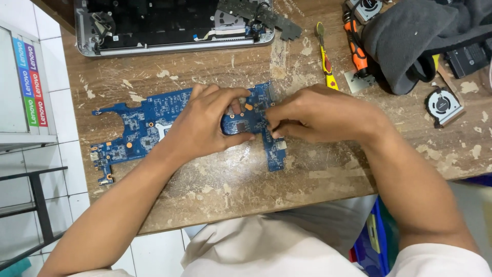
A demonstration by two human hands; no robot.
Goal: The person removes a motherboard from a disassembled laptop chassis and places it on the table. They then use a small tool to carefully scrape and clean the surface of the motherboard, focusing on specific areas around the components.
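Board: blue motherboard [143,123] lies flat at frame centre on worn wooden table [230,179], already out of its chassis.
Left hand [205,125]: fingers curled, pinching the board's middle section.
Right hand [318,115]: fingertips pressed together on the board's right edge.
Chassis: open laptop base [169,25], upper left, stripped.
Removed parts: fan [443,105], right edge.
Progress: judged mid-disassembly; board work unfinished.
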